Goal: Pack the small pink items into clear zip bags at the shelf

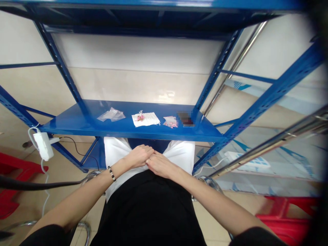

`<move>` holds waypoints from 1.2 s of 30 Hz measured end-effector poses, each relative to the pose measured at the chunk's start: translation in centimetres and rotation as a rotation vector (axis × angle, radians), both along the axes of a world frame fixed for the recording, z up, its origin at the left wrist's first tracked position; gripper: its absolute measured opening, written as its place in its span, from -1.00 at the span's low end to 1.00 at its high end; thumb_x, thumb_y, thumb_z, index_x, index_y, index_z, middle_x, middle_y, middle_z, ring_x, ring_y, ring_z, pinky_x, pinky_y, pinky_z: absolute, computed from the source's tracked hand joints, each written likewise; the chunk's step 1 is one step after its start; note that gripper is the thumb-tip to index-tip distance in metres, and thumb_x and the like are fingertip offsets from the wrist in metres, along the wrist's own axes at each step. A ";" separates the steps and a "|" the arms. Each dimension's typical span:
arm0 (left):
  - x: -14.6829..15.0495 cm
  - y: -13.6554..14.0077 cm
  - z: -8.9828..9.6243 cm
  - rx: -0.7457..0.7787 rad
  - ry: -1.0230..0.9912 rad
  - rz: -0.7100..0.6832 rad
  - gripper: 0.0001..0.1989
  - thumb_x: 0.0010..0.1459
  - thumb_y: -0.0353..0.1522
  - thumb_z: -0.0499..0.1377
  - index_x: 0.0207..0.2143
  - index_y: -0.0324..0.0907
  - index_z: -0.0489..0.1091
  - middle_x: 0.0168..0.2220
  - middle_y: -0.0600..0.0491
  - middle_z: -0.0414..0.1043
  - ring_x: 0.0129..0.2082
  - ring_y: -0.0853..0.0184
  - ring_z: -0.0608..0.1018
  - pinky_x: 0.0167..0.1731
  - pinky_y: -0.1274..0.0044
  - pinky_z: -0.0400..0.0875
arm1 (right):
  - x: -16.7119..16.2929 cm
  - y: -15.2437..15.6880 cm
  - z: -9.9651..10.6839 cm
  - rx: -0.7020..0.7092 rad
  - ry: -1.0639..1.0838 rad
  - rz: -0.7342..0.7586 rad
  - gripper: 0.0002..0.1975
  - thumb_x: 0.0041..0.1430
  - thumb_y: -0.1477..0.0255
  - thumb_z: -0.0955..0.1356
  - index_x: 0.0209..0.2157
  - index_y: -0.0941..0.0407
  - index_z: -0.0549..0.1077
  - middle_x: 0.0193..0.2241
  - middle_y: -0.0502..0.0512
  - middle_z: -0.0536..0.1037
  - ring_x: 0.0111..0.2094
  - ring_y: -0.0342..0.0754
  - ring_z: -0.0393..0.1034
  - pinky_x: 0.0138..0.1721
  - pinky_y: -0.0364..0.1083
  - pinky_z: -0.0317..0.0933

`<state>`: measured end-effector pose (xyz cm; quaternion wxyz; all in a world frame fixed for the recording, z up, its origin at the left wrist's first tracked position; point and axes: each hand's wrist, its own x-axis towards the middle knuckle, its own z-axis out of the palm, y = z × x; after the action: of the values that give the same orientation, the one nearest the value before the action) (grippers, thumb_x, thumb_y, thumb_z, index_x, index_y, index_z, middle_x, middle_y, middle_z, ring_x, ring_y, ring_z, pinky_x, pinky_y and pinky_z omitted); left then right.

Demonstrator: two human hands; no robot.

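My left hand point(140, 155) and my right hand point(160, 164) rest against each other in my lap, over white trousers. Both hands have curled fingers pressed together, and no object shows in either. Their palms face down out of sight. Just beyond them, on a blue shelf point(107, 128), lies a white cloth-like pouch point(151, 119) with a small cluster of pink beads point(139, 118) on top. To its right is a small clear bag point(170, 121) with pink pieces inside. Clear plastic bags point(112, 114) lie to the left.
A blurred-out dark object point(186, 119) lies at the shelf's right. Blue uprights point(60, 65) and an upper shelf point(159, 20) frame the space. A white power strip point(44, 146) hangs at the left front corner. Red stools point(287, 218) stand at both sides.
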<state>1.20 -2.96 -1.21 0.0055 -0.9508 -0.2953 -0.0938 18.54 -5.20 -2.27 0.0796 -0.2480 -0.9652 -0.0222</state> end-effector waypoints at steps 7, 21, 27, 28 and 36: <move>-0.1 -1.2 -0.1 -0.031 -0.010 0.079 -0.90 0.22 -0.38 0.07 -0.22 -0.21 0.32 -0.28 -0.07 0.49 -0.27 0.19 0.54 -0.27 0.43 0.38 | -0.2 -1.1 0.5 0.050 -0.005 0.026 -0.75 0.28 0.57 0.19 -0.41 0.17 0.44 -0.37 0.17 0.55 -0.25 0.03 0.40 0.02 0.07 0.19; 0.0 0.3 -0.1 -0.068 -0.026 0.073 -0.93 0.15 -0.37 0.13 -0.32 -0.19 0.32 -0.33 -0.05 0.51 -0.32 0.20 0.56 -0.38 0.50 0.34 | 0.0 0.1 1.1 -0.079 0.030 0.004 -0.85 0.24 0.54 0.25 -0.32 0.18 0.45 -0.29 0.21 0.56 -0.17 0.05 0.43 -0.01 0.04 0.24; -1.3 0.8 0.4 -0.030 -0.102 0.023 -0.96 0.14 -0.44 0.09 -0.31 -0.18 0.29 -0.33 -0.02 0.46 -0.34 0.25 0.51 -0.39 0.52 0.27 | -0.1 -0.1 2.7 -0.064 0.058 0.021 -0.82 0.25 0.58 0.24 -0.24 0.17 0.46 -0.25 0.20 0.56 -0.12 0.06 0.43 -0.02 0.05 0.26; -1.8 1.3 0.4 -0.033 -0.123 0.024 -0.98 0.14 -0.44 0.09 -0.33 -0.18 0.28 -0.36 -0.01 0.45 -0.36 0.27 0.50 -0.40 0.52 0.26 | 0.1 0.0 2.9 -0.056 0.087 0.026 -0.79 0.25 0.59 0.23 -0.18 0.17 0.47 -0.19 0.21 0.56 -0.07 0.06 0.42 0.01 0.05 0.25; -4.7 3.8 1.0 -0.188 -0.895 0.420 -0.64 0.25 -0.23 0.05 -0.58 -0.18 0.16 -0.61 0.18 0.15 -0.58 0.47 0.24 -0.49 0.59 0.14 | 3.0 2.3 3.5 -0.014 0.557 -0.191 -0.57 0.27 0.63 0.17 0.07 0.07 0.43 0.09 0.14 0.46 0.08 -0.01 0.37 0.12 0.04 0.27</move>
<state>-3.54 0.80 -0.21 -0.1884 -0.7336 -0.4610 -0.4624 21.57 -2.94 1.24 0.3373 -0.3348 -0.8786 0.0460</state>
